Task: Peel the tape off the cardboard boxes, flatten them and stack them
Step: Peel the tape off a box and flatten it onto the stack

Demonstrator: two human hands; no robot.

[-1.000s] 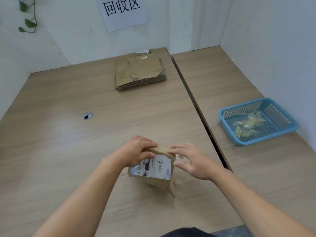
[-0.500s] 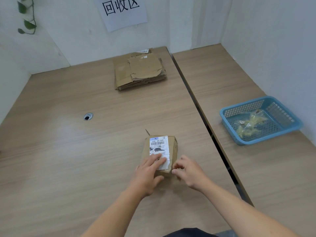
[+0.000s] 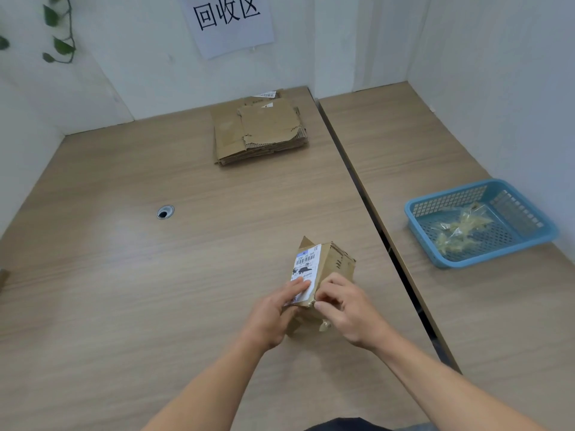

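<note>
A small brown cardboard box (image 3: 334, 264) with a white shipping label (image 3: 306, 264) is held tilted just above the wooden table (image 3: 124, 275), near its front right. My left hand (image 3: 273, 315) grips the box's near left end, two fingers lying across the label. My right hand (image 3: 345, 306) pinches the box's near right corner, where a crumpled scrap of tape hangs. A stack of flattened cardboard (image 3: 259, 130) lies at the back of the table, below a paper sign on the wall.
A blue plastic basket (image 3: 435, 200) holding crumpled clear tape sits on the adjoining table at right. A dark gap separates the two tables. A round cable hole (image 3: 165, 211) is set in the left table. White walls enclose the back and sides.
The box went from standing under both hands to lying flat, and now its near end is lifted and turned. My right hand has moved onto its near right corner.
</note>
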